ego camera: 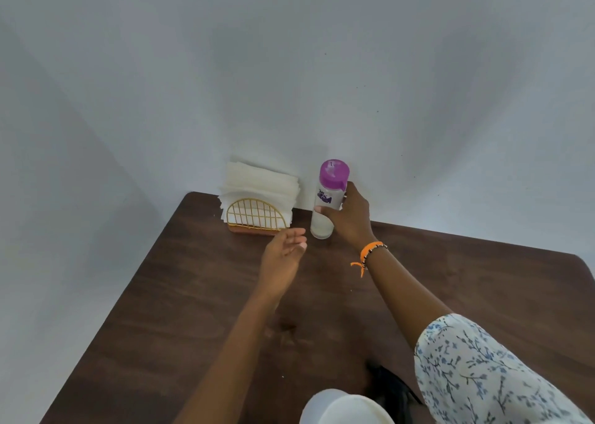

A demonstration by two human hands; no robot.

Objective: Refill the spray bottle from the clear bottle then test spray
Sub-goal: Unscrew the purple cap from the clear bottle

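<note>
The right grip (349, 217) grasps the purple-capped clear bottle (329, 198), which stands upright near the far edge of the dark wooden bench (161, 311), close to the wall. The left grip (285, 253) hovers released just beside the bottle's base, fingers relaxed. A gold wire napkin holder (256, 216) sits left of the bottle, apart from it. A white rounded object (346, 407) lies at the near edge.

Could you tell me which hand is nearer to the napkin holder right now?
Left. The left hand hovers open just in front of the napkin holder, not touching it. The right hand is farther off, gripping the bottle that stands beside the holder.
</note>
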